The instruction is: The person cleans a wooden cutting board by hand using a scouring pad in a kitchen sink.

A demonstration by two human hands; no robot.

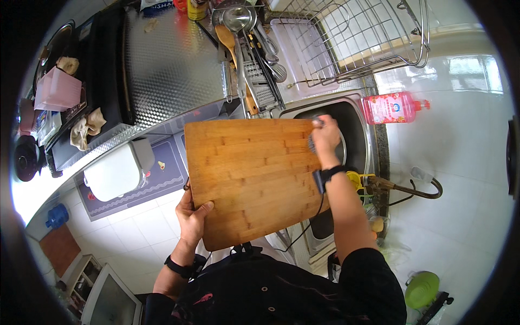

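Note:
A wooden cutting board [260, 178] is held tilted in front of my body, its right end over the sink [357, 122]. My left hand [193, 215] grips its lower left edge, thumb on the upper face and fingers behind it. At the upper right corner, my right hand [326, 138] presses a grey scourer [311, 144], seemingly steel wool, onto the wood. Most of the scourer is hidden under the fingers. Dark cords hang from the bands on both wrists. Part of a round rim in the sink shows behind my right hand.
A brown faucet [390, 185] with a yellow fitting stands right of my right forearm. A pink soap bottle [390, 107] is by the sink's far rim. Beyond the board are utensils with a grater [260, 83], a wire dish rack [345, 36] and a stove [101, 61]. A white bin [115, 170] stands left.

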